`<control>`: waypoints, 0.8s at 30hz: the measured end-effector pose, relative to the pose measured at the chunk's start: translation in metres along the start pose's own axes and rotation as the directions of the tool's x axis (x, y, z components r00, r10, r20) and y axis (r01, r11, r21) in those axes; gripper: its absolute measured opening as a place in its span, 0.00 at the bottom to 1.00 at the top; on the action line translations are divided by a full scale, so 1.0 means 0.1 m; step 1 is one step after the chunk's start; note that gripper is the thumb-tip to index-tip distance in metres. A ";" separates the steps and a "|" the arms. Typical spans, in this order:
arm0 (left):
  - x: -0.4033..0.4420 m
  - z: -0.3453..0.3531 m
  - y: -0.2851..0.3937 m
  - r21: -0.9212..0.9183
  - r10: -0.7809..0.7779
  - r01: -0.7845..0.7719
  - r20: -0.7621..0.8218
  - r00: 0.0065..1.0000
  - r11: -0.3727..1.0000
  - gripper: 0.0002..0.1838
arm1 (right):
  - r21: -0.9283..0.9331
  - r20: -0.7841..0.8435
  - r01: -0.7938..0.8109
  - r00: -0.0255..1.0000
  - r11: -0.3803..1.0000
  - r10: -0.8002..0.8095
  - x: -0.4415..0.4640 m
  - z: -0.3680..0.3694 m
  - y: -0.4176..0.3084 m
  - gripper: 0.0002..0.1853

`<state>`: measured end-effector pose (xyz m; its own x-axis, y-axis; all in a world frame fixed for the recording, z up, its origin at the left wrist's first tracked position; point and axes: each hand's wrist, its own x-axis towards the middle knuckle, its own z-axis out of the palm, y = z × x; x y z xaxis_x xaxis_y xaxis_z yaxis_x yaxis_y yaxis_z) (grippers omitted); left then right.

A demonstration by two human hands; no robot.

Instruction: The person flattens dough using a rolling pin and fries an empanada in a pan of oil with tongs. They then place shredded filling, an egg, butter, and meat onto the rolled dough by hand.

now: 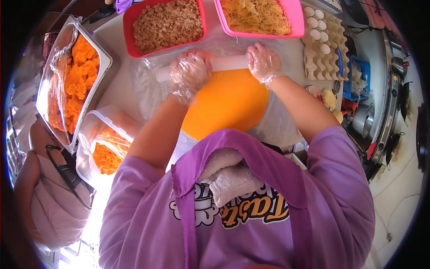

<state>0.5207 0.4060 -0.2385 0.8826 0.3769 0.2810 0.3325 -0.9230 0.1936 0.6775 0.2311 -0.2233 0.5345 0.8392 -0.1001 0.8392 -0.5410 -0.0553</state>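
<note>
A white rolling pin lies across the far edge of a flattened sheet of smooth orange dough. My left hand, in a clear plastic glove, is closed over the pin's left part. Near the pin's right end my right hand, gloved the same way, has its fingers curled round it. Clear plastic sheeting spreads on the table around the dough. The dough's near edge is partly covered by my purple apron.
Beyond the pin stand a red tub of crumbly brown filling and a pink tub of yellow shreds. An egg tray is at right. Left are a tray and a plastic container of orange mash. A person is nearby.
</note>
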 end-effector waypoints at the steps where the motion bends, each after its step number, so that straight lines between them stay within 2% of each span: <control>1: 0.03 0.01 -0.02 -0.015 -0.003 0.003 -0.004 1.000 1.000 0.07 | -0.041 -0.049 0.005 0.999 0.999 -0.007 0.03 0.00 -0.01 0.07; 4: 0.09 0.03 -0.06 0.094 0.048 -0.040 -0.083 0.995 0.995 0.07 | -0.033 -0.015 -0.023 1.000 0.999 0.023 0.10 -0.04 -0.02 0.08; 5: 0.10 0.04 -0.07 0.087 0.073 -0.063 -0.120 0.990 0.994 0.07 | -0.032 -0.012 -0.022 1.000 0.999 0.022 0.10 -0.04 -0.01 0.08; 9: 0.07 0.01 -0.05 0.105 0.074 -0.063 -0.096 0.993 0.992 0.07 | 0.059 0.002 -0.005 1.000 0.998 0.004 0.01 -0.02 -0.03 0.09; 12: -0.05 -0.01 -0.05 0.054 0.138 -0.129 -0.224 0.965 0.990 0.08 | 0.052 -0.008 -0.002 1.000 0.999 0.002 -0.16 -0.09 -0.14 0.09; 15: -0.39 -0.18 0.02 -0.034 0.136 -0.139 -0.093 0.986 0.990 0.08 | 0.047 -0.038 0.017 0.999 0.999 -0.016 -0.47 -0.08 -0.27 0.07; 18: -0.66 -0.32 0.12 -0.041 0.118 -0.122 -0.079 0.990 0.992 0.07 | 0.080 -0.103 0.072 0.993 0.994 -0.063 -0.73 0.00 -0.35 0.08; 20: -0.83 -0.38 0.18 -0.046 0.090 -0.092 -0.038 0.995 0.995 0.07 | 0.100 -0.036 0.078 0.997 0.992 -0.074 -0.89 -0.04 -0.40 0.08; 23: -1.05 -0.45 0.28 -0.060 0.040 -0.036 0.078 0.996 0.998 0.07 | 0.126 -0.002 0.094 0.996 0.988 -0.095 -1.09 -0.05 -0.47 0.09; 24: -1.11 -0.47 0.30 -0.056 0.039 -0.035 0.073 0.997 0.998 0.07 | 0.124 -0.008 0.098 0.995 0.987 -0.098 -1.15 -0.04 -0.49 0.09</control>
<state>0.4170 0.3399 -0.2197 0.9169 0.3340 0.2185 0.2824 -0.9297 0.2365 0.5756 0.1611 -0.2049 0.4504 0.8886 -0.0865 0.8685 -0.4586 -0.1881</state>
